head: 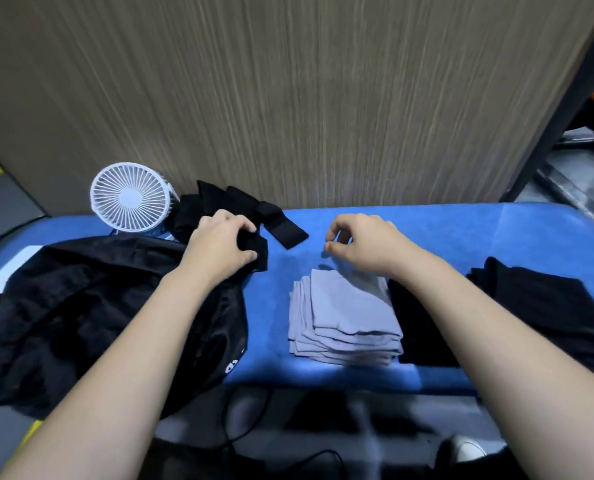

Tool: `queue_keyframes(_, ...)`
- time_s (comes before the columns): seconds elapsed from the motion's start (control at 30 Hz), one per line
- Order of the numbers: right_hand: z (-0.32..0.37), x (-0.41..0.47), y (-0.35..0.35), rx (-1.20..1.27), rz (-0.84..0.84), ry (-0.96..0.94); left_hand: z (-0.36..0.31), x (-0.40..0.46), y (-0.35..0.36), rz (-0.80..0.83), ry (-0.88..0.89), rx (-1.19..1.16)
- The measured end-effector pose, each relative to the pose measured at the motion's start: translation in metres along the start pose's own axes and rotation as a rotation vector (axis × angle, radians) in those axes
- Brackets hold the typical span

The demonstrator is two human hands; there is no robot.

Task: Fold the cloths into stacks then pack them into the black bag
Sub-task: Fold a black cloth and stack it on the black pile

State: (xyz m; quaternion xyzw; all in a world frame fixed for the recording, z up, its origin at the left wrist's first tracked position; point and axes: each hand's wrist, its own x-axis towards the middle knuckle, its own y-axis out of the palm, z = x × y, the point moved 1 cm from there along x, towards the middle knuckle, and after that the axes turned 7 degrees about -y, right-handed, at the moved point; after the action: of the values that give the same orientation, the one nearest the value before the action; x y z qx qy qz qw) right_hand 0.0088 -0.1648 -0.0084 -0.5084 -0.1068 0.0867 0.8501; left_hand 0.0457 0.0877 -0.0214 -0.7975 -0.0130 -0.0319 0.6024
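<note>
On the blue desk (pixel 427 230) the left hand (pixel 219 242) reaches forward and pinches a black cloth (pixel 254 249) between thumb and curled fingers, its grip closed on the fabric's near edge. That cloth belongs to a loose heap of black cloths (pixel 233 206) lying against the wood-grain wall panel (pixel 288 81), with one strip (pixel 290 233) trailing out toward the desk's middle. The right hand (pixel 361 240) hovers above the blue surface with fingers bent and thumb near the forefinger; it holds nothing, so its grip is released.

Below the right hand sits a neat stack of folded grey cloths (pixel 347 317), several layers showing at the near and left edges. Just beside it on the right, touching, lies a flat stack of folded black cloths (pixel 423 327), partly covered by the right forearm. Farther right, near the desk's edge, another folded black pile (pixel 544 306) rests.

The black bag (pixel 91 306) lies slumped on the left side of the desk, under the left forearm, its fabric crumpled. A small white mark (pixel 231 366) shows on its near right edge, too small and blurred to read. A white desk fan (pixel 131 197) stands behind the bag, next to the heap of black cloths. Dark cables (pixel 250 420) run below the desk's front edge.
</note>
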Motion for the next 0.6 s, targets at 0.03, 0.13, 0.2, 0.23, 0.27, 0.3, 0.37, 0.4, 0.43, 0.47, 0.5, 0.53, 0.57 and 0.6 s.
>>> queue_keyframes(0.03,0.006,0.003,0.005,0.008,0.019,-0.007,0.009,-0.001,-0.002,0.017,-0.035,0.009)
queue_keyframes(0.13,0.02,0.011,0.018,0.02,0.089,-0.02,0.024,-0.005,-0.003,0.091,-0.088,-0.04)
queue_keyframes(0.2,0.027,0.015,0.023,0.025,0.125,-0.025,0.028,-0.008,-0.001,0.105,-0.067,-0.026)
queue_keyframes(0.23,0.03,0.017,0.025,0.026,0.143,-0.028,0.028,-0.01,0.001,0.095,-0.048,-0.007)
queue_keyframes(0.27,0.033,0.018,0.026,0.027,0.159,-0.031,0.027,-0.01,0.003,0.075,-0.026,0.003)
queue_keyframes(0.3,0.035,0.02,0.028,0.03,0.172,-0.033,0.026,-0.01,0.006,0.057,-0.01,-0.005)
queue_keyframes(0.37,0.039,0.023,0.029,0.042,0.189,-0.037,0.023,-0.009,0.011,0.031,0.004,-0.058)
queue_keyframes(0.4,0.04,0.024,0.03,0.051,0.194,-0.038,0.021,-0.008,0.014,0.025,0.006,-0.099)
queue_keyframes(0.43,0.041,0.026,0.03,0.06,0.198,-0.036,0.018,-0.007,0.015,0.025,0.009,-0.151)
queue_keyframes(0.47,0.041,0.027,0.031,0.069,0.202,-0.033,0.015,-0.006,0.017,0.024,0.017,-0.214)
queue_keyframes(0.5,0.041,0.027,0.032,0.077,0.207,-0.029,0.011,-0.005,0.019,0.023,0.032,-0.274)
queue_keyframes(0.53,0.041,0.028,0.033,0.085,0.211,-0.024,0.007,-0.004,0.021,0.022,0.054,-0.319)
queue_keyframes(0.57,0.041,0.028,0.035,0.092,0.215,-0.02,0.002,-0.004,0.023,0.026,0.076,-0.336)
queue_keyframes(0.6,0.04,0.029,0.036,0.097,0.219,-0.017,-0.002,-0.004,0.025,0.031,0.097,-0.333)
